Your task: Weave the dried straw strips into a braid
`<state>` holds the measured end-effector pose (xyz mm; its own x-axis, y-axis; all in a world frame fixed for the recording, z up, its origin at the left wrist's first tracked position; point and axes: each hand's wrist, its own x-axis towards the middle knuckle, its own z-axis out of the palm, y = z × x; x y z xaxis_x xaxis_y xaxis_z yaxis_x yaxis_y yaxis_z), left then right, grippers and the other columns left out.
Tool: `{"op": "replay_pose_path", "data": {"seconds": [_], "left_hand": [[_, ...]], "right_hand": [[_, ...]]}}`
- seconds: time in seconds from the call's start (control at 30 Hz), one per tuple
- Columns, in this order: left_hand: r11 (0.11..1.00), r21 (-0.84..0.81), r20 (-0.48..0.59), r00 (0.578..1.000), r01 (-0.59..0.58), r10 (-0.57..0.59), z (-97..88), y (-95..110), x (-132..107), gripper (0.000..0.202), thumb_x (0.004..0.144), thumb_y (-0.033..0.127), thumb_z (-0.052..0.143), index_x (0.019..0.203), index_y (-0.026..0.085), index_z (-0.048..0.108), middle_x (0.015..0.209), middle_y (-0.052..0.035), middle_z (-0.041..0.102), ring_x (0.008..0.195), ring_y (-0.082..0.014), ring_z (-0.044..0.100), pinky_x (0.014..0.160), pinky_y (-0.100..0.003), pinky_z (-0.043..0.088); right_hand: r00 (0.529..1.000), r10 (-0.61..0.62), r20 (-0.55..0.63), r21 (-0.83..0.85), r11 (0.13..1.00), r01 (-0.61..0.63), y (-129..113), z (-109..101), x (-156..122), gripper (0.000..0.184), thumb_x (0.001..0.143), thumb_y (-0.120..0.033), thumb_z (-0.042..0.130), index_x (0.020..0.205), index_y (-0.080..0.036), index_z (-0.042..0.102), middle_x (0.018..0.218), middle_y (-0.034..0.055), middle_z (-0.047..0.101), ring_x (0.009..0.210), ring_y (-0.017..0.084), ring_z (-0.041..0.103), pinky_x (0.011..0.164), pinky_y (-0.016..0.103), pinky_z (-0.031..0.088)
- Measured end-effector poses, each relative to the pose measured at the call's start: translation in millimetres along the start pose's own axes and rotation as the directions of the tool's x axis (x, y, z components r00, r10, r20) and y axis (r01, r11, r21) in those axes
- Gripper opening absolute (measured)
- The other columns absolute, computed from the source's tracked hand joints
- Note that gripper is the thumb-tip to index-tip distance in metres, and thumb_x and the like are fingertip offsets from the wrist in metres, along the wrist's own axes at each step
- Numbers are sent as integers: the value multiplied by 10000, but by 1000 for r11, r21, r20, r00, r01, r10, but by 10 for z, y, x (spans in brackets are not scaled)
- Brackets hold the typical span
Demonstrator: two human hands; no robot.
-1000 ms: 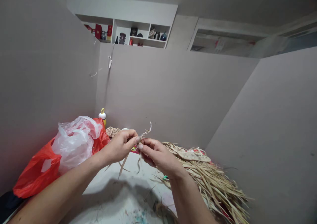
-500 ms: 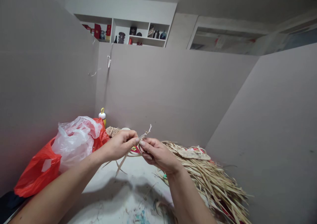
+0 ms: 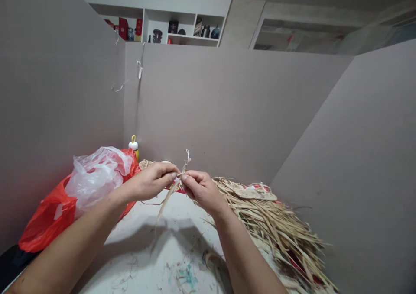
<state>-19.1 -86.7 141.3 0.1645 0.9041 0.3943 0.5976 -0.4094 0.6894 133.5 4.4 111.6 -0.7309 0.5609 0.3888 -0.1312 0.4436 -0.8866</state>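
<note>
My left hand (image 3: 151,184) and my right hand (image 3: 199,190) meet fingertip to fingertip above the white table (image 3: 152,259). Both pinch a few thin pale straw strips (image 3: 172,190). One twisted end sticks up between the fingers and the loose ends hang down to the left. A big heap of the same dried straw (image 3: 276,229) lies on the table just right of my right hand, with a flat woven piece (image 3: 255,193) on top of it.
A red plastic bag (image 3: 42,220) with a clear bag (image 3: 94,175) on it lies at the left. A yellow bottle with a white cap (image 3: 133,146) stands in the back corner. Grey partition walls close in three sides. A wall shelf (image 3: 169,25) hangs high up.
The camera has tipped down a little, so more table shows. The twisted end now stands more upright and the hanging strips have swung down between my hands. Both pinches hold.
</note>
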Motion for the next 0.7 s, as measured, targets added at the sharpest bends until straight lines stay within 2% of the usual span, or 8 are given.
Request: {"op": "replay_pose_path", "data": {"seconds": [0.07,0.17,0.27,0.37,0.53,0.7], "left_hand": [[999,4,12,999,40,-40,6,29,-17,225,878,288,415,858,177,610,708,21,529,647,-94,482,598,-214,380],[987,-61,60,988,148,-144,53,79,-35,272,885,323,397,988,192,612,664,30,540,501,-76,473,485,-203,370],[973,-120,55,980,198,-192,127,100,-41,327,888,338,381,1107,197,580,672,20,577,463,-81,505,448,-203,385],[976,-127,2,984,179,-180,206,86,-38,332,862,247,383,1134,191,564,706,9,592,493,-87,533,461,-200,403],[992,-36,-90,988,119,-122,292,65,-26,319,815,143,357,1052,179,567,708,12,582,493,-75,510,471,-189,386],[983,164,-176,983,82,-53,334,50,-3,175,818,141,368,795,182,536,699,6,575,560,-90,514,524,-202,359]], "right_hand": [[999,1,-38,-30,1000,-2,14,4,13,384,828,-379,505,513,-176,421,437,-62,354,413,58,271,404,210,206],[994,29,-103,-11,999,-30,55,26,36,330,815,-351,516,546,-162,500,416,-69,358,397,55,272,398,204,200],[986,94,-137,120,990,-78,77,65,52,275,802,-336,524,601,-154,568,380,-80,355,366,51,251,382,199,186],[977,166,-134,269,955,-125,77,98,52,245,775,-304,526,577,-161,541,355,-90,338,337,43,213,361,197,151],[982,166,-94,350,929,-124,81,99,37,304,732,-242,507,456,-181,395,359,-71,353,335,38,210,350,196,121],[985,151,-88,353,929,-111,53,99,31,344,771,-300,512,464,-173,422,375,-59,383,331,36,226,342,196,133]]}}
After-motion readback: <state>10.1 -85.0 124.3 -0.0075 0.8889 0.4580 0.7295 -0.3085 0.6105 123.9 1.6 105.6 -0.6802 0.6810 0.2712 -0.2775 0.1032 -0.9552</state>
